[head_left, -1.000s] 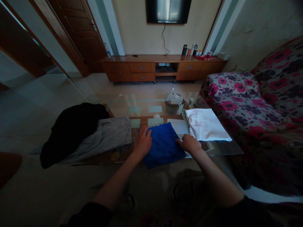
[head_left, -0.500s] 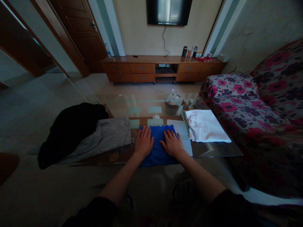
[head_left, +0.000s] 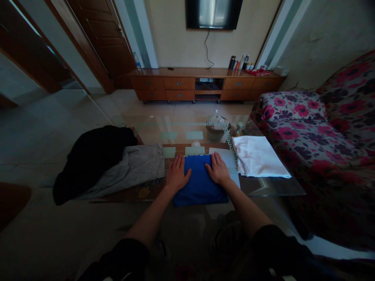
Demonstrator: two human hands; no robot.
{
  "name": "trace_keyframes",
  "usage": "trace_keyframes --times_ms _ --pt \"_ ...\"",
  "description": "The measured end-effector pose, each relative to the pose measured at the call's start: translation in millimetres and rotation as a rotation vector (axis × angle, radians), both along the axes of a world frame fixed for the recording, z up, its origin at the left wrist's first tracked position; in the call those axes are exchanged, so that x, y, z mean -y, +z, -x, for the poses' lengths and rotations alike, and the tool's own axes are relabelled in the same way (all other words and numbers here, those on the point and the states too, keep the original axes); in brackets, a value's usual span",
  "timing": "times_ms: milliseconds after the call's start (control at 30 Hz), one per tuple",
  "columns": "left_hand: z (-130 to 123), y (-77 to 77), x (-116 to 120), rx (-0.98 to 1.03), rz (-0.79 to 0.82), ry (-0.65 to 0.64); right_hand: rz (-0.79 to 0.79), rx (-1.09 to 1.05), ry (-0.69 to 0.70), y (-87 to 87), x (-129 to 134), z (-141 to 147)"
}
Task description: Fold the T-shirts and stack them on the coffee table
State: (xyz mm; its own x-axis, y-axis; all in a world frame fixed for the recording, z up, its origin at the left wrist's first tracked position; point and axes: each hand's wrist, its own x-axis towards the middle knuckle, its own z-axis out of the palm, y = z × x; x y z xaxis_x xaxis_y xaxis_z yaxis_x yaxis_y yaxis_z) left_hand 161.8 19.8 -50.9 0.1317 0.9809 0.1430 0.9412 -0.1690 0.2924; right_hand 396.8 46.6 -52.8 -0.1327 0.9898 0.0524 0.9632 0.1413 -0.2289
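A folded blue cloth garment (head_left: pixel 199 179) lies flat at the near edge of the glass table (head_left: pixel 278 189). My left hand (head_left: pixel 176 173) rests along its left side, fingers stretched forward and thumb on the fabric. On the opposite side my right hand (head_left: pixel 218 169) lies flat over the garment's right edge, its thumb also on the cloth. Neither hand grips anything. To the right sits a folded white garment (head_left: pixel 260 156). A grey garment (head_left: pixel 140 164) and a black garment (head_left: pixel 96 156) are heaped together on the left.
A patterned sofa (head_left: pixel 304 113) stands right of the table. Beyond it is a low wooden cabinet (head_left: pixel 178 84) with several bottles (head_left: pixel 238 63) on top. A wastebasket (head_left: pixel 215 134) shows through the glass, and a television (head_left: pixel 213 13) hangs on the wall.
My hands have shifted from the top of the blue garment to its two side edges, leaving more of its middle uncovered. The view has turned slightly left.
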Motion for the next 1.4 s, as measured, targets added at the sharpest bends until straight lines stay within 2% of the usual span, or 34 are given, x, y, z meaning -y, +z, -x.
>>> trace_keyframes --times_ms 100,200,300,367,500,633,800,933,1033,1200,1400 --pt "-3 9.4 5 -0.005 -0.016 -0.006 0.0 0.034 0.002 7.7 6 4" --pt "-8 14.8 16 -0.016 -0.077 -0.068 -0.076 0.059 0.06 12.4 25 11" --pt "-11 10.9 27 -0.027 -0.064 -0.135 -0.081 0.069 0.158 8.9 44 13" --pt "-11 6.4 31 -0.028 -0.046 -0.132 -0.045 0.075 0.168 4.3 50 13" --pt "-13 3.7 33 -0.022 -0.07 -0.072 -0.03 0.074 0.095 1.3 39 15" --pt "-18 4.1 35 -0.017 -0.045 -0.135 -0.028 0.065 0.068 8.9 27 21" --pt "-17 -1.3 36 -0.019 -0.028 -0.158 -0.059 0.057 0.111 12.6 54 31" --pt "-19 0.8 37 -0.034 -0.049 -0.141 -0.053 0.071 0.145 10.8 74 33" --pt "-19 4.9 43 -0.038 -0.068 -0.138 -0.028 0.063 0.161 12.1 72 27" --pt "-13 3.5 53 -0.042 -0.039 -0.219 -0.037 0.07 0.047 10.0 60 11" --pt "-12 2.6 56 -0.067 -0.063 -0.21 -0.019 0.073 0.03 3.0 59 6"
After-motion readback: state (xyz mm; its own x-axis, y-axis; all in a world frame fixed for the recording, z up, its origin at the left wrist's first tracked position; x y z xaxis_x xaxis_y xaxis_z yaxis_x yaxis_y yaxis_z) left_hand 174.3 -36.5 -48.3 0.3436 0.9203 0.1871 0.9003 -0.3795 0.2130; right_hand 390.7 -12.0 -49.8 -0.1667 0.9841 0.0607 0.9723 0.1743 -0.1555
